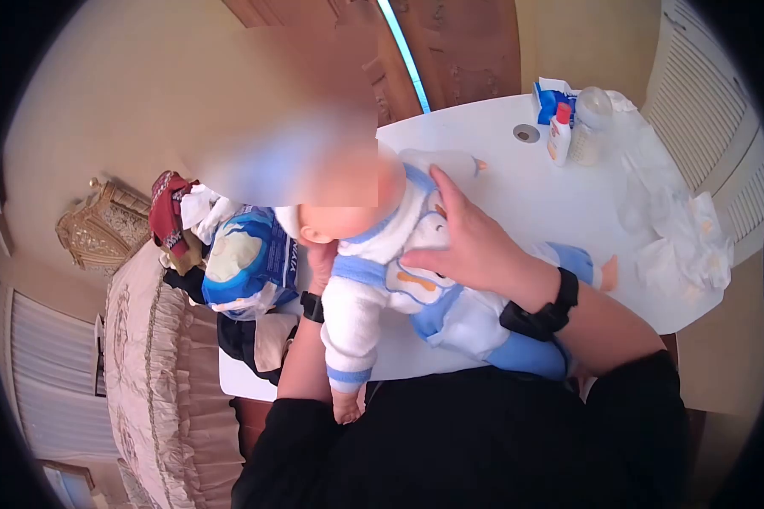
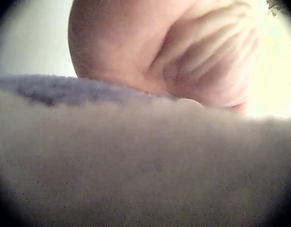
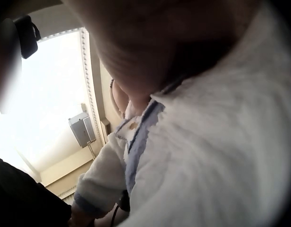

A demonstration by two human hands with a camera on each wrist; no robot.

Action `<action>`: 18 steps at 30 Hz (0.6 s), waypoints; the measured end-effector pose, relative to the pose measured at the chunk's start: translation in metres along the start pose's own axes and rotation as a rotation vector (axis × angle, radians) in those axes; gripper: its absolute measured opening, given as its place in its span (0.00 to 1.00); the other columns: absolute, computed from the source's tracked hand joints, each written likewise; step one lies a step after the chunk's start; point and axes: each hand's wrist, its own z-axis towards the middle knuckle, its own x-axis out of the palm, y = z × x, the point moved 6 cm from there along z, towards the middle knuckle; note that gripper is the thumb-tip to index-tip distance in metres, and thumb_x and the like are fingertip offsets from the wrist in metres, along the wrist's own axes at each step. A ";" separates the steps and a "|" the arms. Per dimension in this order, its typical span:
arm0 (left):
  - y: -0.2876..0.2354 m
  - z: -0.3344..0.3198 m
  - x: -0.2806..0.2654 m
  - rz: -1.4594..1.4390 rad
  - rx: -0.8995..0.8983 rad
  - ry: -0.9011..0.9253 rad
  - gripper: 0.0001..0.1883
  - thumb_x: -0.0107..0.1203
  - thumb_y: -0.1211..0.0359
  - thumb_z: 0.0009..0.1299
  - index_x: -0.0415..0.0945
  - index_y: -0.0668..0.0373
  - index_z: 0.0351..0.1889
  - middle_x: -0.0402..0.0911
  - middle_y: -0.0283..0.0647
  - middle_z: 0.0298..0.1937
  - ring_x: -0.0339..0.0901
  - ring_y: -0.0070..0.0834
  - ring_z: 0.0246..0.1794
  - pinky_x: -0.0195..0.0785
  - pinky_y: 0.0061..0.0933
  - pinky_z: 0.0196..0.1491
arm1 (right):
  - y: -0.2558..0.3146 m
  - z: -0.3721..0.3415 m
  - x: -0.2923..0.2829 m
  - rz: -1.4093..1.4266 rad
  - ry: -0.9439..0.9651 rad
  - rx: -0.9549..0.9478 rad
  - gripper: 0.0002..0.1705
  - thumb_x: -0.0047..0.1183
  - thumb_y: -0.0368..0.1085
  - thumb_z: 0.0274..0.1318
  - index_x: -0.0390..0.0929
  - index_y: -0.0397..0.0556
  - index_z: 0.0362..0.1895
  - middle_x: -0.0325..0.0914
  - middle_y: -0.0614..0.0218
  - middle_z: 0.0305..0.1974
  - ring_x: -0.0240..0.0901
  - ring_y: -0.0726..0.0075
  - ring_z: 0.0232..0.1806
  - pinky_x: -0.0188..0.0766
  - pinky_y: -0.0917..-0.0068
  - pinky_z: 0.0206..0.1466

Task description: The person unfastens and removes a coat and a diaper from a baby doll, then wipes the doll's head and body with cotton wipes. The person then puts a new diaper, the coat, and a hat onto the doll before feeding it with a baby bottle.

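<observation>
A baby doll (image 1: pixel 373 288) in a white fleece outfit with blue trim lies slanted across the person's front over the white table (image 1: pixel 518 195). Its head area is blurred. My right hand (image 1: pixel 467 242) is spread across the doll's chest, thumb on the front, other fingers partly hidden at its far side. My left hand (image 1: pixel 321 263) is behind the doll's neck and shoulder, mostly hidden by it; the fingers do not show. White fleece fills the lower part of the left wrist view, against the left palm. In the right wrist view, the outfit (image 3: pixel 207 151) lies close under the right hand.
At the table's far end stand a bottle with a red cap (image 1: pixel 560 136), a clear baby bottle (image 1: pixel 587 140) and a blue packet (image 1: pixel 553 95). Crumpled white sheets (image 1: pixel 688 246) lie along the right edge. A blue diaper pack (image 1: pixel 246 259) and clothes (image 1: pixel 170 208) sit at left, near a bed (image 1: pixel 144 339).
</observation>
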 end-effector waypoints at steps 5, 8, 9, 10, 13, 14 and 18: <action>-0.011 0.016 -0.002 -0.008 0.049 -0.045 0.43 0.48 0.43 0.69 0.51 0.64 0.72 0.58 0.54 0.71 0.60 0.49 0.69 0.52 0.51 0.72 | -0.007 0.020 0.010 0.120 -0.035 -0.063 0.64 0.72 0.53 0.40 0.43 0.38 0.71 0.59 0.37 0.63 0.66 0.42 0.62 0.66 0.60 0.63; -0.011 0.013 -0.001 -0.021 0.073 -0.110 0.43 0.48 0.42 0.69 0.51 0.63 0.72 0.58 0.54 0.71 0.59 0.49 0.70 0.51 0.51 0.72 | -0.013 0.021 0.014 0.152 -0.076 -0.138 0.64 0.72 0.53 0.40 0.43 0.41 0.71 0.59 0.38 0.64 0.64 0.41 0.64 0.66 0.60 0.64; -0.011 0.012 -0.001 -0.028 0.079 -0.138 0.43 0.48 0.42 0.69 0.51 0.63 0.72 0.58 0.54 0.71 0.59 0.50 0.70 0.51 0.51 0.72 | -0.014 0.018 0.014 0.159 -0.101 -0.182 0.64 0.72 0.54 0.40 0.44 0.43 0.71 0.59 0.38 0.64 0.63 0.41 0.64 0.66 0.60 0.64; -0.009 0.070 -0.018 -0.032 0.086 -0.158 0.43 0.48 0.42 0.69 0.51 0.63 0.72 0.57 0.54 0.71 0.59 0.50 0.70 0.51 0.51 0.72 | -0.017 0.018 0.013 0.215 -0.058 -0.114 0.64 0.74 0.47 0.38 0.44 0.46 0.73 0.57 0.44 0.67 0.58 0.46 0.69 0.59 0.60 0.70; -0.011 0.089 -0.025 -0.025 0.104 -0.199 0.44 0.48 0.42 0.69 0.51 0.63 0.72 0.57 0.54 0.72 0.59 0.50 0.70 0.51 0.51 0.72 | -0.014 0.017 0.010 0.195 -0.044 -0.111 0.63 0.73 0.47 0.40 0.44 0.46 0.73 0.57 0.44 0.67 0.58 0.46 0.69 0.59 0.61 0.69; -0.011 0.088 -0.024 -0.021 0.112 -0.207 0.44 0.48 0.42 0.68 0.51 0.63 0.72 0.57 0.54 0.72 0.59 0.50 0.70 0.51 0.51 0.72 | -0.014 0.017 0.009 0.199 -0.046 -0.104 0.63 0.73 0.47 0.40 0.44 0.46 0.73 0.57 0.44 0.67 0.58 0.46 0.69 0.59 0.61 0.69; -0.014 0.085 -0.022 0.259 0.056 -0.326 0.50 0.49 0.37 0.64 0.48 0.62 0.74 0.53 0.55 0.73 0.54 0.52 0.73 0.47 0.54 0.74 | -0.015 0.013 0.008 0.132 0.039 -0.067 0.57 0.68 0.52 0.47 0.46 0.42 0.71 0.60 0.42 0.65 0.61 0.45 0.66 0.62 0.59 0.66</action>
